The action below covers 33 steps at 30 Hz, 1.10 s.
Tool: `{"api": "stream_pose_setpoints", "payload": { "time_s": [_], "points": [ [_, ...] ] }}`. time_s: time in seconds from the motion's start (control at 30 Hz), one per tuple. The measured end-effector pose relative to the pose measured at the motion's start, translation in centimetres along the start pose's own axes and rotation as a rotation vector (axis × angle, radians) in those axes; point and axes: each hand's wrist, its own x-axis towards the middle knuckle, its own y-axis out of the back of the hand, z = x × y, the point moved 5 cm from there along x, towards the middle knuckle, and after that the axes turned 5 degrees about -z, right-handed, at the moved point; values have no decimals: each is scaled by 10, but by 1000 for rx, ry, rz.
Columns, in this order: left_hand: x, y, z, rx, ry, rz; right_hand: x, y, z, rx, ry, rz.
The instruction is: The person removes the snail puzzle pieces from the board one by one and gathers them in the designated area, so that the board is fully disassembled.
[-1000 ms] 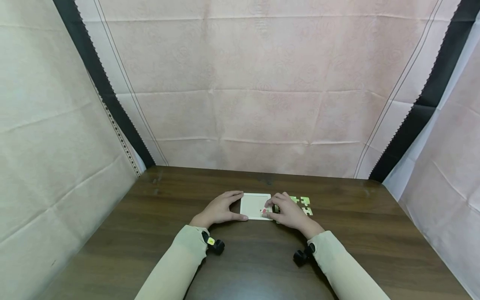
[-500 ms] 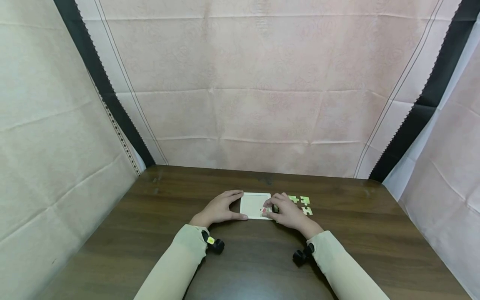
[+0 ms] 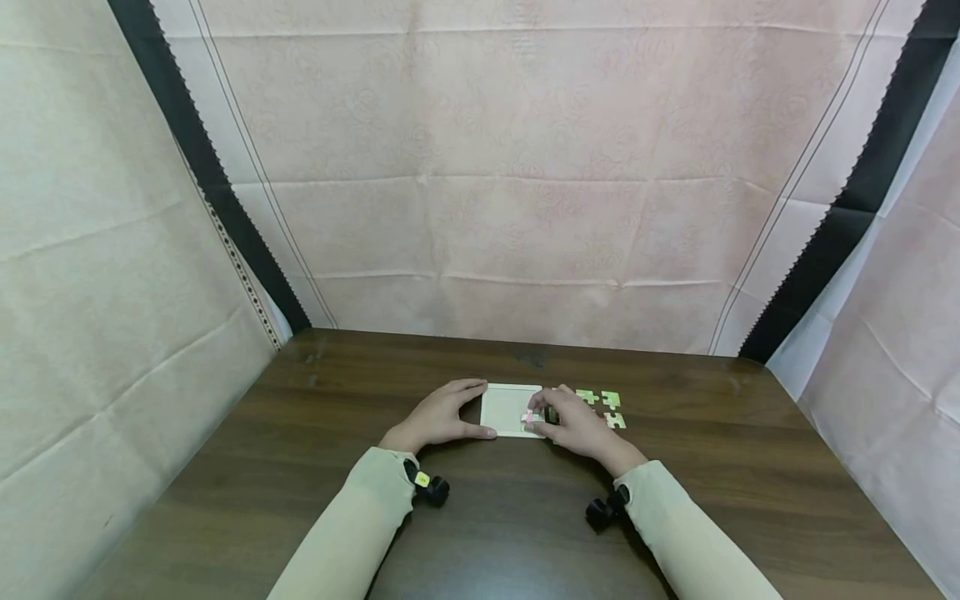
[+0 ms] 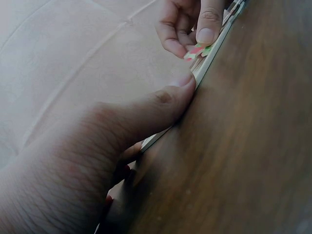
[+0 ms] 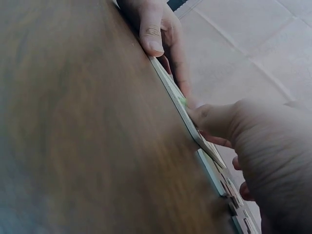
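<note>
A shallow white puzzle tray (image 3: 501, 407) lies flat on the brown table. My left hand (image 3: 441, 417) holds its left end, thumb at the near edge and forefinger at the far corner. Over the tray's right end is my right hand (image 3: 576, 425), pinching a small jigsaw piece (image 3: 528, 417) between thumb and fingers. Pink and green print shows on this piece (image 4: 193, 52) in the left wrist view, low against the tray. In the right wrist view the right thumb (image 5: 209, 119) hides most of it.
Several green jigsaw pieces (image 3: 611, 401) lie right of the tray, partly behind the right hand. Brown wooden table (image 3: 495, 517) surrounds the tray. Pale cloth (image 3: 525, 208) hangs behind the table and at both sides.
The jigsaw piece in my right hand has shifted slightly, and more of its printed face shows between the fingertips. My left hand keeps its place on the tray.
</note>
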Motion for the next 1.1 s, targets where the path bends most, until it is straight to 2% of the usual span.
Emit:
{"api": "stream_pose_setpoints", "payload": {
  "time_s": [0.37, 0.53, 1.1],
  "points": [
    [0, -2, -1, -4, 14, -7, -3, 3, -1, 103, 44, 71],
    [0, -2, 0, -2, 8, -3, -4, 6, 3, 152, 30, 109],
    [1, -1, -1, 6, 2, 6, -4, 7, 5, 151, -2, 97]
  ]
}}
